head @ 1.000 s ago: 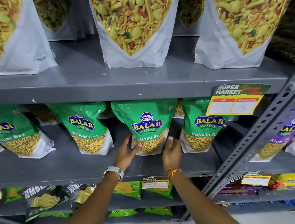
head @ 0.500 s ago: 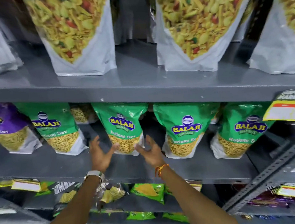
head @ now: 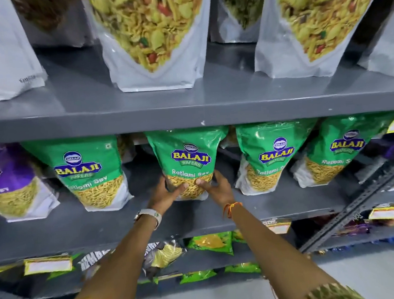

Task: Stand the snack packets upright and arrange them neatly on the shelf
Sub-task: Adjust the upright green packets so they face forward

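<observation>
Both hands clasp the middle green Ratlami Sev packet [head: 189, 164] at its base.

My left hand [head: 165, 194] and right hand [head: 216, 189] press its lower corners, thumbs on the front; it stands upright on the grey shelf [head: 102, 218], between two matching green packets [head: 92, 174] [head: 272, 157].

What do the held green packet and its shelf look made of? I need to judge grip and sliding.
Green Ratlami Sev packet: glossy plastic film, likely; it shows highlights and crinkles. Shelf: probably grey painted metal, smooth with a dull sheen and small chips. Left hand and right hand clasp the packet's base.
</observation>
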### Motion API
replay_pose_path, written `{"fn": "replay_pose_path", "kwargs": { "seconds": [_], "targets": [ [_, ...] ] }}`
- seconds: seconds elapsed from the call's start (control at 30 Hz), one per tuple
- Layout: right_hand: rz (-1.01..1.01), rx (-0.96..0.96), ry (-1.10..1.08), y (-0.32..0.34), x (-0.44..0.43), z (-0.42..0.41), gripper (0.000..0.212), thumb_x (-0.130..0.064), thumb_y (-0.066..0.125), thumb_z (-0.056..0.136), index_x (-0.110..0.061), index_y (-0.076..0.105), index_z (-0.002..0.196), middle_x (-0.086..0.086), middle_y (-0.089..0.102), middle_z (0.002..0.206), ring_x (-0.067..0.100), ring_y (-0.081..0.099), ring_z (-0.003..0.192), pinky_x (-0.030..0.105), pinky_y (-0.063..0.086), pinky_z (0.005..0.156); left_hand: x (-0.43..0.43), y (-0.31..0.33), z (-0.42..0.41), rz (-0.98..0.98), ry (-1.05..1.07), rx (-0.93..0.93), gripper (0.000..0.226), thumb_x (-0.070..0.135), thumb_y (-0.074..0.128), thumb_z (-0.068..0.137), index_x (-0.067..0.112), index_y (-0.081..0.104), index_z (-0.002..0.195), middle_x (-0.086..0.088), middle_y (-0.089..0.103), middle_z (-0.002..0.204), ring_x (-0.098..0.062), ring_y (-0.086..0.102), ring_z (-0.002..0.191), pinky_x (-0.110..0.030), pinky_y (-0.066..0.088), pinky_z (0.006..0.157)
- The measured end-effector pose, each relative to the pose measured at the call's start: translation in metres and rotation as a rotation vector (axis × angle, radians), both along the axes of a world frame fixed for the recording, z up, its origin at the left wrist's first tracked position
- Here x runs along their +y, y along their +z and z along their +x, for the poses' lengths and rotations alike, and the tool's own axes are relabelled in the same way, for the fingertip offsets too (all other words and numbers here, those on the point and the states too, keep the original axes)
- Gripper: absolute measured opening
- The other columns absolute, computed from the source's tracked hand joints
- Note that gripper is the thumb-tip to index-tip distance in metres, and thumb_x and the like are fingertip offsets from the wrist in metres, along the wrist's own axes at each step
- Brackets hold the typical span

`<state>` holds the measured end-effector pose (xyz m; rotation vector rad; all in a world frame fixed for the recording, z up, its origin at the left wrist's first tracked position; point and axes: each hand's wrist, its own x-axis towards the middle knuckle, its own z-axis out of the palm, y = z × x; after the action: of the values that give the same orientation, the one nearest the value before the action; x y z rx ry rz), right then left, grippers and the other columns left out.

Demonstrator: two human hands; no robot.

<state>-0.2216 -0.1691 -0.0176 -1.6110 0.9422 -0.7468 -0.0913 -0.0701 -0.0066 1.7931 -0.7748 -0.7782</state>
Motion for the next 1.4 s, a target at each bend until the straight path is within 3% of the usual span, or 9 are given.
{"fn": "replay_pose_path", "kwargs": {
  "seconds": [0.2, 0.3, 0.4, 0.53, 0.63, 0.77, 0.9, 1.1, 1.4],
  "targets": [
    [-0.012, -0.021, 0.038, -0.007, 0.007, 0.001, 0.043, -0.008, 0.068, 0.079, -0.003, 0.051, 0.119, 0.001, 0.06, 0.11, -0.004, 0.057, 0.088, 0.001, 0.044, 0.067, 0.009, -0.006, 0.005, 0.038, 0.018, -0.09, 0.065, 0.04, 0.075, 0.072, 0.018, 0.046, 0.126, -0.007, 0.062, 0.125, -0.025, 0.059, 0.111, -0.025, 0.038, 0.078],
    [-0.001, -0.026, 0.054, -0.015, 0.007, 0.001, 0.039, -0.011, 0.068, 0.079, -0.011, 0.053, 0.114, 0.001, 0.062, 0.107, -0.016, 0.059, 0.083, 0.025, 0.046, 0.081, 0.014, -0.009, 0.006, 0.053, 0.029, -0.102, 0.089, 0.068, 0.065, 0.05, 0.025, 0.045, 0.126, -0.002, 0.063, 0.125, -0.026, 0.06, 0.112, -0.03, 0.045, 0.081],
    [-0.01, -0.05, 0.016, -0.009, 0.017, 0.003, 0.043, -0.016, 0.067, 0.08, -0.014, 0.049, 0.119, -0.014, 0.061, 0.103, -0.02, 0.056, 0.087, 0.016, 0.046, 0.079, 0.015, -0.01, 0.006, 0.044, 0.023, -0.1, 0.091, 0.072, 0.062, 0.047, 0.028, 0.043, 0.125, 0.0, 0.063, 0.124, -0.023, 0.061, 0.11, -0.036, 0.05, 0.086],
    [-0.18, -0.071, -0.266, -0.013, 0.06, -0.003, 0.028, -0.045, 0.061, 0.078, -0.021, 0.052, 0.091, -0.01, 0.055, 0.084, 0.005, 0.052, 0.082, 0.017, 0.041, 0.069, 0.031, -0.025, 0.007, -0.07, 0.073, -0.074, 0.093, 0.072, 0.066, 0.058, 0.031, 0.033, 0.134, 0.005, 0.05, 0.137, -0.015, 0.05, 0.122, -0.04, 0.046, 0.098],
    [-0.241, 0.006, -0.104, -0.026, 0.089, 0.009, 0.03, -0.053, 0.056, 0.077, -0.023, 0.052, 0.083, 0.001, 0.059, 0.084, 0.014, 0.054, 0.08, 0.019, 0.041, 0.066, 0.066, -0.035, 0.01, -0.164, 0.234, -0.177, 0.071, 0.064, 0.06, 0.071, 0.022, 0.045, 0.126, 0.005, 0.052, 0.121, -0.015, 0.052, 0.112, -0.04, 0.046, 0.095],
    [-0.2, 0.076, 0.133, -0.013, 0.105, 0.054, 0.031, -0.047, 0.066, 0.074, -0.018, 0.062, 0.082, 0.0, 0.061, 0.084, 0.006, 0.055, 0.077, 0.009, 0.04, 0.067, 0.119, -0.036, 0.049, -0.252, 0.532, -0.301, 0.041, 0.034, 0.067, 0.08, 0.011, 0.049, 0.109, -0.005, 0.048, 0.098, -0.025, 0.049, 0.09, -0.052, 0.047, 0.084],
    [-0.069, 0.05, 0.212, 0.007, 0.118, 0.103, 0.039, -0.029, 0.074, 0.075, -0.007, 0.062, 0.104, 0.009, 0.064, 0.104, 0.023, 0.06, 0.099, 0.027, 0.047, 0.08, 0.148, -0.026, 0.107, -0.2, 0.719, -0.236, 0.067, 0.05, 0.069, 0.067, 0.006, 0.046, 0.112, -0.022, 0.051, 0.111, -0.035, 0.051, 0.103, -0.048, 0.043, 0.091],
    [0.122, 0.109, 0.255, 0.022, 0.126, 0.148, 0.086, -0.025, 0.076, 0.072, -0.007, 0.027, 0.139, 0.008, 0.038, 0.146, 0.022, 0.036, 0.134, 0.03, 0.035, 0.103, 0.147, -0.018, 0.164, -0.095, 0.436, -0.124, 0.087, 0.025, 0.072, 0.077, 0.009, 0.02, 0.145, -0.009, 0.024, 0.154, -0.024, 0.025, 0.141, -0.038, 0.024, 0.114],
    [0.066, 0.097, 0.227, 0.015, 0.119, 0.178, 0.052, -0.019, 0.074, 0.074, -0.007, 0.051, 0.119, 0.014, 0.064, 0.12, 0.025, 0.061, 0.107, 0.03, 0.048, 0.084, 0.137, -0.022, 0.171, -0.169, 0.255, 0.044, 0.085, 0.037, 0.08, 0.056, 0.02, 0.042, 0.13, -0.004, 0.058, 0.129, -0.019, 0.055, 0.117, -0.039, 0.048, 0.097]
  ]
}}
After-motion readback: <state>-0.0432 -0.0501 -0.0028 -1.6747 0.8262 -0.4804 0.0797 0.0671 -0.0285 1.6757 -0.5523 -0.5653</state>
